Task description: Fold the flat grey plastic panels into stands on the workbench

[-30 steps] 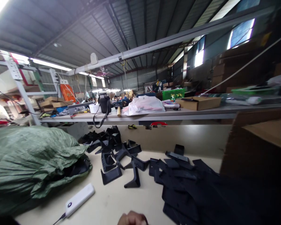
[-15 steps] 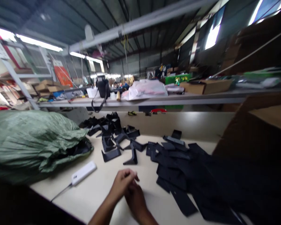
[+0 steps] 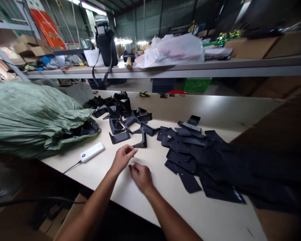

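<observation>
My left hand is over the pale table, just in front of a black angled bracket. Its thumb and fingertips are pinched together, and anything between them is too small to make out. My right hand is lower and to the right, its fingers curled, with their contents hidden. The hands are apart. Flat black plates lie in a heap to the right of my right hand. More black brackets are spread beyond my left hand.
A green sack with black parts in its mouth lies at the left. Near it is a white power bank with a cable. A shelf crosses behind the table; brown cardboard stands at the right.
The view has tilted down. My hands, earlier together and overlapping, have separated, my left hand now higher and to the left of my right hand.
</observation>
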`<act>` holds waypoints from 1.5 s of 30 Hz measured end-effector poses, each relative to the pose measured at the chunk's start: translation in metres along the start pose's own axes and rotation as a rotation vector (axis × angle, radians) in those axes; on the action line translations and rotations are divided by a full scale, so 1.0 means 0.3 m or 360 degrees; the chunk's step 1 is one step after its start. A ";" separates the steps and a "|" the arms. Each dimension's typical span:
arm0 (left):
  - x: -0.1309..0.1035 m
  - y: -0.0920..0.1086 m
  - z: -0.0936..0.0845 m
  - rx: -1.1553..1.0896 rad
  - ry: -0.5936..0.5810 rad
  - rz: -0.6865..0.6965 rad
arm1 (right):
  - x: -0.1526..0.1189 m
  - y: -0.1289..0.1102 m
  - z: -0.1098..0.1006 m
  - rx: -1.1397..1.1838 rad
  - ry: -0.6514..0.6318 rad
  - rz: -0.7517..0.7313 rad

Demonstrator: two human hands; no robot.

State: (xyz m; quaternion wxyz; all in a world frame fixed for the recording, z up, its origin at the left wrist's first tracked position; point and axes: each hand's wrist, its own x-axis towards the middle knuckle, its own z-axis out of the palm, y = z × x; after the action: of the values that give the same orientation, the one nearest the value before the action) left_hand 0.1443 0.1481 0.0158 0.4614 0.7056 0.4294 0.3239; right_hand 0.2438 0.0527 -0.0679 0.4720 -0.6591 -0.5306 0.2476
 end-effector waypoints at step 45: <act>-0.334 0.000 -0.203 -0.2025 -0.0315 -0.1048 | 0.057 0.011 -0.607 -0.0284 0.0595 0.0157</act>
State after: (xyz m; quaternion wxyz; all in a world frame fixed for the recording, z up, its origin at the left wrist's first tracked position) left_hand 0.0501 0.0800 0.0320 0.8932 0.1604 0.3041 0.2899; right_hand 0.4013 0.0033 0.0108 0.4894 -0.7578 -0.4207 0.0958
